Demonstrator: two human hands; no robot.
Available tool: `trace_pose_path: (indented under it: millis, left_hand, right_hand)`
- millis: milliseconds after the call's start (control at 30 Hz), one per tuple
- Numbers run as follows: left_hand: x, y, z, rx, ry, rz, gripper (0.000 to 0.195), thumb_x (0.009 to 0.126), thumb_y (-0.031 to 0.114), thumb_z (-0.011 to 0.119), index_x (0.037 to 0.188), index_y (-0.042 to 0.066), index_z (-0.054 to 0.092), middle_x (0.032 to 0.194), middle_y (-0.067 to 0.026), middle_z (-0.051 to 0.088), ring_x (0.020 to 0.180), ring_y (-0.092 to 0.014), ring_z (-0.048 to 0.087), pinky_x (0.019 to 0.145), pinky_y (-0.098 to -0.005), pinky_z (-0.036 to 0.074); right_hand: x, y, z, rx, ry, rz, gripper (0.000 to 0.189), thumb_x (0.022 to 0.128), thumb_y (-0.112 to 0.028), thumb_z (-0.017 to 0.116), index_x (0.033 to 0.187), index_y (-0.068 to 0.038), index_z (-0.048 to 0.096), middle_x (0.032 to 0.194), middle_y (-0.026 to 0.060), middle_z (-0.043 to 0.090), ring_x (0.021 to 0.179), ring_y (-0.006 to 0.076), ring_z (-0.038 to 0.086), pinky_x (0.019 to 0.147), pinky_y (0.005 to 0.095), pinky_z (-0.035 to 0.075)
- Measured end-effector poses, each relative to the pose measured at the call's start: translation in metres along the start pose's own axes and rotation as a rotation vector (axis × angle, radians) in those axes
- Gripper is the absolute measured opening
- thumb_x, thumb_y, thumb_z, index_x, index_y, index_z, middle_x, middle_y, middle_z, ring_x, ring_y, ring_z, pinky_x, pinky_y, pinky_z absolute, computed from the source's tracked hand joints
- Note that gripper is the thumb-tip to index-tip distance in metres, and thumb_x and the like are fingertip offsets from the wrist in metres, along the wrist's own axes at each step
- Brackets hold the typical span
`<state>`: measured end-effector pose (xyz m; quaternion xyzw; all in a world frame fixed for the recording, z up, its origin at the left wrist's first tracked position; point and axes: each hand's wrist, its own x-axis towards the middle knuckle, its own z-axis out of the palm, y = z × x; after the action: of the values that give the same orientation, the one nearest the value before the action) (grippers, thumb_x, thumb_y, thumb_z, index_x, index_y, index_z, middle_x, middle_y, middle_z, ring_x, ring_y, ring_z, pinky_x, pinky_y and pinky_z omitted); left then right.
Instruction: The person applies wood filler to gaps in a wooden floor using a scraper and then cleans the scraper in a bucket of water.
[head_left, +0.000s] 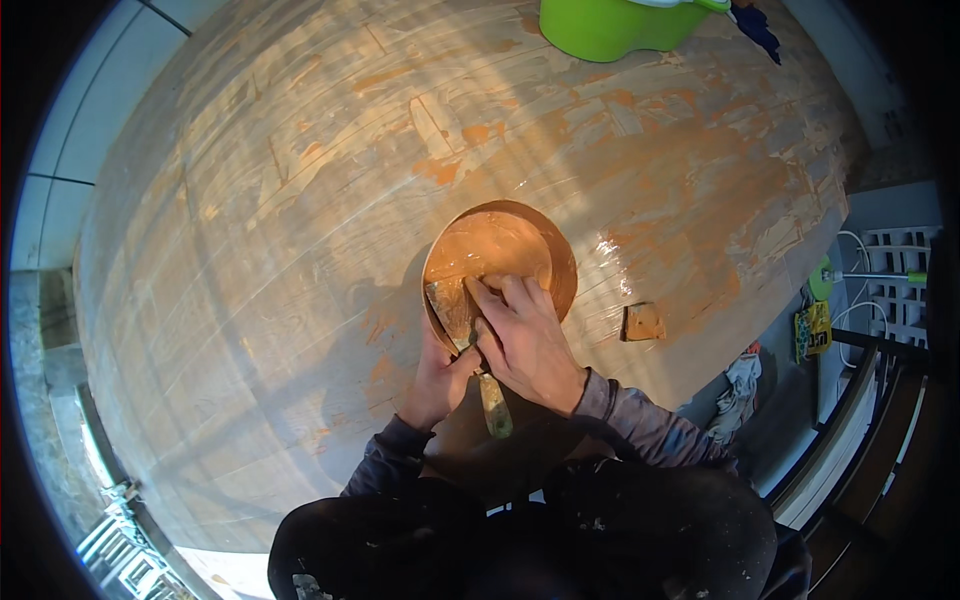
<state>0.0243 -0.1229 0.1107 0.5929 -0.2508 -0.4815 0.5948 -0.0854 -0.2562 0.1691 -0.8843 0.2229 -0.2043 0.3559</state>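
Observation:
A round bucket (565, 264) stands on the tiled floor in front of me, with wet orange-brown paste (491, 244) inside. Across its near rim lies a putty knife (452, 311), its smeared blade inside and its worn greenish handle (495, 409) pointing back at me. My left hand (442, 382) grips the near left side of the bucket, thumb by the knife where blade meets handle. Over the near part of the bucket, my right hand (521, 330) is bent with its fingertips beside the blade. Whatever may lie under those fingers is hidden.
Orange smears cover much of the floor (247, 322). Right of the bucket lies a small paste-coated square piece (643, 322). A green mop bucket (607, 30) stands at the far side. Along the right edge are a crumpled cloth (739, 394), a yellow packet (814, 330) and dark rails (847, 442).

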Motion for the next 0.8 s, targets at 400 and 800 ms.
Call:
trace_pose_path:
  millis: [400, 800]
  left_hand:
    - [-0.024, 0.003, 0.004, 0.261, -0.12, 0.144, 0.052, 0.098, 0.0, 0.049, 0.148, 0.0, 0.033, 0.144, -0.0114, 0.048, 0.13, -0.021, 0.048, 0.108, -0.0355, 0.039]
    - [-0.027, 0.014, 0.005, -0.024, 0.175, -0.113, 0.041, 0.094, 0.0, 0.054, 0.134, 0.003, 0.045, 0.12, -0.0064, 0.059, 0.106, -0.017, 0.06, 0.093, -0.0332, 0.05]
  right_hand:
    - [-0.027, -0.003, 0.03, 0.091, -0.01, 0.082, 0.046, 0.081, -0.007, 0.061, 0.127, -0.005, 0.062, 0.118, 0.0121, 0.055, 0.109, 0.0333, 0.051, 0.091, 0.0453, 0.04]
    - [-0.052, 0.066, -0.054, 0.33, 0.491, 0.421, 0.027, 0.084, -0.003, 0.053, 0.108, 0.002, 0.064, 0.101, 0.019, 0.057, 0.095, 0.0354, 0.058, 0.085, 0.0394, 0.047]
